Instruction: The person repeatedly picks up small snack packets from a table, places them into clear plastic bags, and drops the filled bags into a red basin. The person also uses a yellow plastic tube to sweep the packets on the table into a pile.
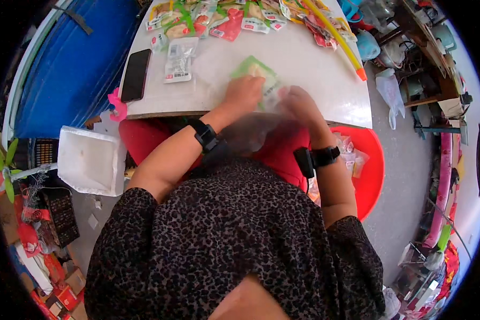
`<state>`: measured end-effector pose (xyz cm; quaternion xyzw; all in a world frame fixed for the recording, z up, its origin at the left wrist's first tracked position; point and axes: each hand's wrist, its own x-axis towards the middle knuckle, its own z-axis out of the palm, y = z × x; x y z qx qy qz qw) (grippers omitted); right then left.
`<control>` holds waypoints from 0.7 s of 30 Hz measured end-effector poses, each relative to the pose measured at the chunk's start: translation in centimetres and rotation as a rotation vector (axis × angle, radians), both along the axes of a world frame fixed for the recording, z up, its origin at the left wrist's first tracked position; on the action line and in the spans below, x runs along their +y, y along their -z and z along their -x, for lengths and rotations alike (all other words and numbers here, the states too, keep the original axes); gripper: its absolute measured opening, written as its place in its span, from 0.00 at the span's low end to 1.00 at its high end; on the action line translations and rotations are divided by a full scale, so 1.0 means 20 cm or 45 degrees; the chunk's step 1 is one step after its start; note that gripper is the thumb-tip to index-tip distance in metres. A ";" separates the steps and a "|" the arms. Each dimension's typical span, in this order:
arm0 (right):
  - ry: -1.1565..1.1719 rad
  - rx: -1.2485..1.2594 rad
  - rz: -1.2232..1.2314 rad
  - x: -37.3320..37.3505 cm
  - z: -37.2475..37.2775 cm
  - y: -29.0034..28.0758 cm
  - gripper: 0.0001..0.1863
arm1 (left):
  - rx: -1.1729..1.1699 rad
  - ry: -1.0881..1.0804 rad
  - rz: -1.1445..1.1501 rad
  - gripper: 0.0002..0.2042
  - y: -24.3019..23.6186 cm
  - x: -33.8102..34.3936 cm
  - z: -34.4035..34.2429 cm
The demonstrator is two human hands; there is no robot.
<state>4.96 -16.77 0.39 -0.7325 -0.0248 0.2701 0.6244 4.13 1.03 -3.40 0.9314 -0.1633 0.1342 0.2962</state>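
Note:
A green and white food packet (262,71) is at the table's near edge, between and just beyond my hands. My left hand (244,95) is closed on the packet's left side, fingers curled. To its right, my right hand (302,105) pinches a clear plastic bag (250,131), which hangs over the edge above my lap. The right fingertips are slightly blurred. Whether the packet is inside the bag, I cannot tell. Left of my hands lies a clear and white packet (181,60), with a black phone (136,75) beside it.
Several colourful food packets (229,24) line the far side of the white table (330,101). A yellow tube with an orange end (337,38) lies at the right. Below stands a red tub (375,170) holding clear packages; a white foam box (90,160) is at the left.

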 end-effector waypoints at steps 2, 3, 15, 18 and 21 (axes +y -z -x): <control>0.017 -0.040 -0.122 0.06 -0.04 0.03 0.06 | -0.033 0.039 -0.002 0.10 -0.02 -0.02 -0.01; 0.031 -0.121 -0.145 0.07 -0.10 0.11 0.05 | -0.044 0.054 0.012 0.10 -0.02 -0.04 -0.01; 0.146 -0.228 -0.147 0.06 -0.48 0.09 0.09 | 0.113 -0.054 -0.143 0.06 -0.10 0.03 -0.03; 0.053 -1.026 0.493 0.02 -0.94 0.41 0.15 | 0.037 -0.024 -0.076 0.05 -0.10 0.01 -0.03; 0.031 -1.299 0.962 0.26 -0.96 0.11 0.18 | -0.040 -0.060 -0.009 0.03 -0.04 0.04 -0.03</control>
